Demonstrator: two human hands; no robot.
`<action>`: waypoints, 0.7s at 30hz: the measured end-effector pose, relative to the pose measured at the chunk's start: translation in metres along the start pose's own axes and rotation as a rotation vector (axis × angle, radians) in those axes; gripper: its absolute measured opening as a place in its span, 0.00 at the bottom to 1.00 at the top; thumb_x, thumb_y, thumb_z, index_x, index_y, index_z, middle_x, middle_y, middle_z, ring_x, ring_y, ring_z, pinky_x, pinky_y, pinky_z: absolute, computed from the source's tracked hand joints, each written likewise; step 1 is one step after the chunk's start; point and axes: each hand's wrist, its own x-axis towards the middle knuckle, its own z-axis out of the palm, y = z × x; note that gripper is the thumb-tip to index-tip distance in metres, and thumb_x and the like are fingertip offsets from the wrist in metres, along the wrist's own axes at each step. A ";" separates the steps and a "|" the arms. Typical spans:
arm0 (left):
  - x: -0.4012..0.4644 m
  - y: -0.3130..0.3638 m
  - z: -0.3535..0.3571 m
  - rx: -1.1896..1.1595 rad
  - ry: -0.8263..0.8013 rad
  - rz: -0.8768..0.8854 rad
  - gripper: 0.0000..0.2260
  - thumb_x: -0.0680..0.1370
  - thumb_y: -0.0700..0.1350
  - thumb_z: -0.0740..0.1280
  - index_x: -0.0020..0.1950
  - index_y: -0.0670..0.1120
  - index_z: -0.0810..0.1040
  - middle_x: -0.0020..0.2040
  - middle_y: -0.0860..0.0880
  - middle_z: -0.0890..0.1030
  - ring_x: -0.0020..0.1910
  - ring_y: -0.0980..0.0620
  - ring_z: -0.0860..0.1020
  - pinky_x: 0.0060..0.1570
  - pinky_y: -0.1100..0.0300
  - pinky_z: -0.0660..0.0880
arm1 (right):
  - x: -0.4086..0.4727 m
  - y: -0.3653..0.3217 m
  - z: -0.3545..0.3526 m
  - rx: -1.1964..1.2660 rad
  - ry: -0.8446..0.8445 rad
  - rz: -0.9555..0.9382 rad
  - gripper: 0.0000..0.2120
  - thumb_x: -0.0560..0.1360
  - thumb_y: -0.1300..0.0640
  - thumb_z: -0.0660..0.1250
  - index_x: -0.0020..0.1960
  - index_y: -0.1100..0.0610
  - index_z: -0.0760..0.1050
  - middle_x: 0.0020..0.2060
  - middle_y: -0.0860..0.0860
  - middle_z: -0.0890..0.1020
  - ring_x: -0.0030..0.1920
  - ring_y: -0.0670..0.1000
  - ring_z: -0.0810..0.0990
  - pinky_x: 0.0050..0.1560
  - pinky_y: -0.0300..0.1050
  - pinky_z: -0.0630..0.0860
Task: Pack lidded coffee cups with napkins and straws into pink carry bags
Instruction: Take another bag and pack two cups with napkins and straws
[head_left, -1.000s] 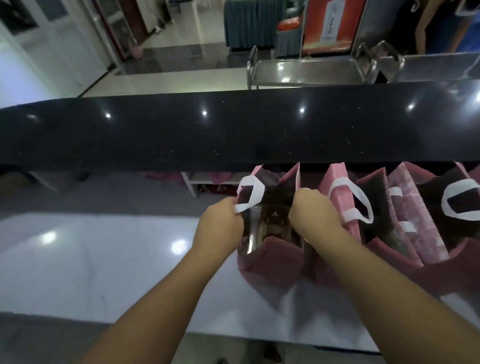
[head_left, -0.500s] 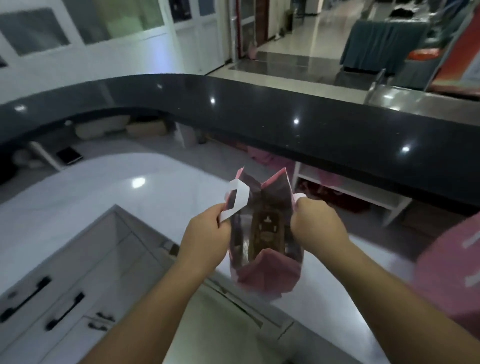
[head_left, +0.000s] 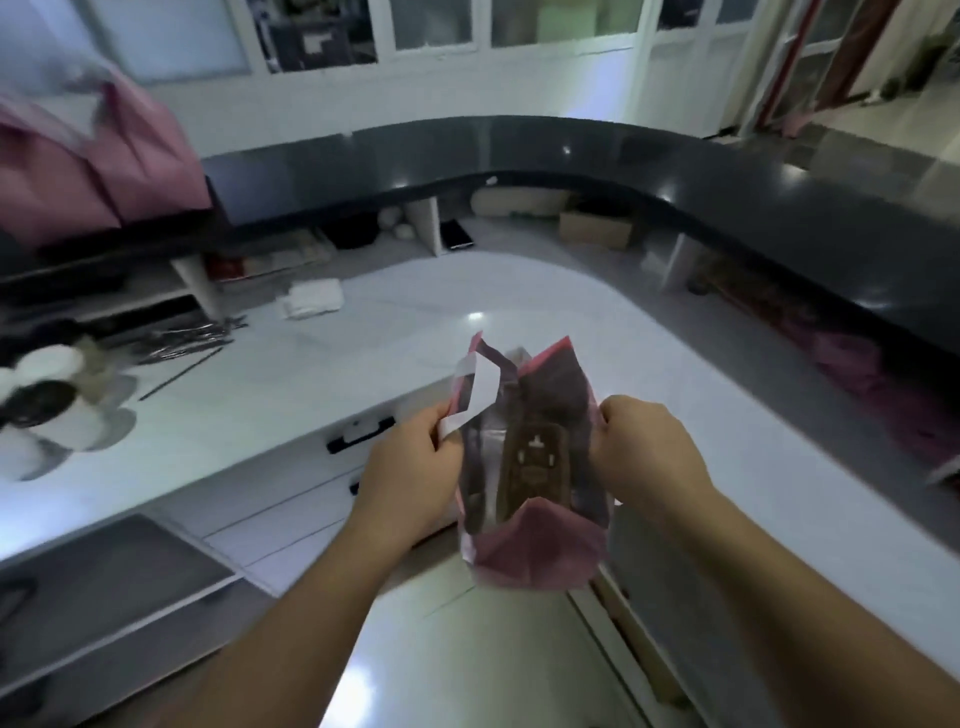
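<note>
Head view: centre frame, the pink bag (head_left: 530, 551) hangs in the air, left hand (head_left: 410, 478) pinching its white handle (head_left: 480, 389), right hand (head_left: 644, 457) clutching the opposite rim, cups (head_left: 47, 400) far left.

The carry bag (head_left: 530, 545) hangs in the air off the counter's (head_left: 363, 332) near edge, above the floor, with the left grip (head_left: 410, 478) on its left side at the handle (head_left: 480, 387) and the right grip (head_left: 644, 447) on its right side. A cup (head_left: 535, 462) stands inside the bag. On the counter, cups (head_left: 47, 395) cluster at the left edge, straws (head_left: 187, 338) lie just behind and right of them, and a stack of napkins (head_left: 311, 297) sits further back toward the middle. More bags (head_left: 93, 166) stand on the raised ledge (head_left: 571, 140) at the far left corner. Drawers (head_left: 291, 467) sit under the counter's near edge, left of the held bag.
</note>
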 end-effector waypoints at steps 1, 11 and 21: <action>0.002 -0.011 -0.015 -0.005 0.028 -0.021 0.10 0.84 0.52 0.63 0.59 0.66 0.80 0.37 0.56 0.83 0.35 0.56 0.81 0.34 0.53 0.79 | 0.005 -0.021 0.006 0.014 -0.014 -0.040 0.13 0.80 0.53 0.60 0.37 0.52 0.72 0.31 0.48 0.77 0.30 0.51 0.76 0.25 0.43 0.65; 0.033 -0.106 -0.133 -0.026 0.278 -0.234 0.09 0.84 0.53 0.61 0.54 0.61 0.81 0.40 0.63 0.82 0.37 0.62 0.79 0.30 0.67 0.69 | 0.068 -0.204 0.065 0.064 -0.205 -0.322 0.12 0.83 0.54 0.62 0.41 0.51 0.75 0.33 0.48 0.80 0.32 0.49 0.80 0.30 0.43 0.75; 0.117 -0.167 -0.226 0.054 0.503 -0.402 0.09 0.83 0.50 0.61 0.52 0.60 0.81 0.40 0.60 0.82 0.40 0.60 0.79 0.33 0.58 0.71 | 0.170 -0.352 0.110 0.118 -0.285 -0.571 0.17 0.82 0.51 0.60 0.34 0.51 0.70 0.29 0.49 0.77 0.30 0.51 0.77 0.27 0.43 0.66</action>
